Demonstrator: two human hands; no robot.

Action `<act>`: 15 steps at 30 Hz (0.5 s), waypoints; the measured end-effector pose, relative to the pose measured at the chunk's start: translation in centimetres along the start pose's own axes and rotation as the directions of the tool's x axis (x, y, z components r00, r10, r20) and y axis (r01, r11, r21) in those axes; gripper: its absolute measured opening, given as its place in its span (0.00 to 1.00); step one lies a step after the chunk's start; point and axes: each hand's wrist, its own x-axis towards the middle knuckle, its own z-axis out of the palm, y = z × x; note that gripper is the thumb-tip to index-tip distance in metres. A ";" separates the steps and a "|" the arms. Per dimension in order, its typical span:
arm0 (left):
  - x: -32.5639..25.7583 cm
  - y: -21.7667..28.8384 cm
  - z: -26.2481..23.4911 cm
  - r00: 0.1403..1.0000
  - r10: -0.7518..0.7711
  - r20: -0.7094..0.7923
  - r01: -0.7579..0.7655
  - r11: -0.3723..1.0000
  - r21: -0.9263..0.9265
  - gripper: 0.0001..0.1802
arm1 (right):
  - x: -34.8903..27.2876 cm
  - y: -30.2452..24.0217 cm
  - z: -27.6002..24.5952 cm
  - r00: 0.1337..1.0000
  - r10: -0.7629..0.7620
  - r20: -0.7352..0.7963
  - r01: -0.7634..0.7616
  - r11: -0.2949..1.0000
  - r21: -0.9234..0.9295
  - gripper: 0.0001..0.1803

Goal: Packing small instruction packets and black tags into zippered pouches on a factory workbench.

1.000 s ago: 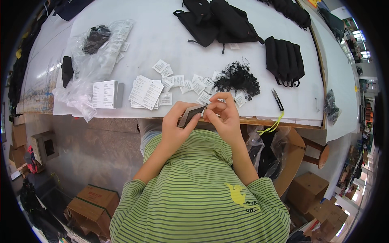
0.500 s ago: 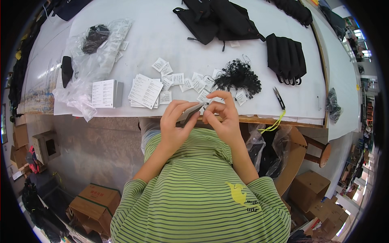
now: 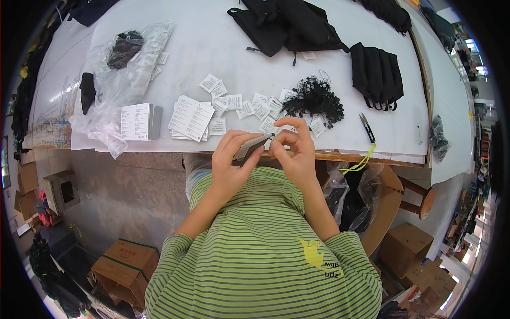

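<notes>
Left hand point(image 3: 229, 155) grips a flat grey piece point(image 3: 252, 147), thumb on the near side and fingers on the far side, piece tilted with its upper corner toward the right. Right hand point(image 3: 295, 154) is at that corner, thumb and fingers bent in close around a small black bit point(image 3: 271, 136); too small and blocked to tell whether these fingers are pinching it or just next to it. Grey piece is up between the two hands, in front of the striped green shirt point(image 3: 255, 250), at the near edge of the white-covered tabletop point(image 3: 183, 58) as seen from above. Just beyond the hands: scattered small white labels point(image 3: 232, 102) and a tangled black string bundle point(image 3: 313, 103) to their right. Left of the labels, loose white cards point(image 3: 190, 118) overlap in a pile, then a neat white card stack point(image 3: 137, 122) beside a crumpled clear plastic bag point(image 3: 127, 85). Right side: black-handled snips point(image 3: 367, 129) near the edge, yellow-green cord point(image 3: 359, 162) hanging off them, a row of folded black pouches point(image 3: 376, 77) farther back. Black bags point(image 3: 297, 29) lie at the far side. Cardboard box point(image 3: 125, 268) on the floor, lower left; wooden stool point(image 3: 424, 202) lower right.
</notes>
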 end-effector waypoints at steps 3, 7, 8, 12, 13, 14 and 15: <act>0.0 0.0 0.0 1.000 -0.001 0.009 0.001 1.000 0.002 0.14 | 0.1 0.0 0.0 1.000 0.002 -0.004 -0.002 1.000 0.002 0.18; 0.1 -0.2 0.0 1.000 0.025 0.008 -0.025 1.000 0.009 0.14 | 0.2 0.0 0.0 0.999 -0.008 0.034 0.010 0.998 -0.057 0.17; 0.1 -0.3 0.0 0.999 0.040 0.006 -0.040 0.999 0.021 0.14 | 0.2 -0.2 0.1 0.999 -0.011 0.033 0.013 0.998 -0.058 0.17; 0.0 0.1 -0.1 1.000 0.015 0.008 -0.015 0.999 0.051 0.14 | 0.1 -0.4 0.1 0.999 -0.023 0.033 0.026 0.994 -0.110 0.16; 0.0 -0.2 0.0 0.998 0.066 -0.006 -0.066 0.996 0.058 0.15 | 0.0 -0.4 0.1 0.999 -0.034 0.032 0.037 0.993 -0.113 0.16; 0.0 -0.3 0.0 0.993 0.117 -0.019 -0.115 0.991 0.067 0.15 | 0.0 -0.4 0.1 0.999 -0.035 0.033 0.038 0.993 -0.113 0.16; 0.0 -0.3 0.0 0.993 0.118 -0.018 -0.117 0.991 0.067 0.15 | 0.0 -0.4 0.1 0.999 -0.044 0.032 0.047 0.990 -0.131 0.16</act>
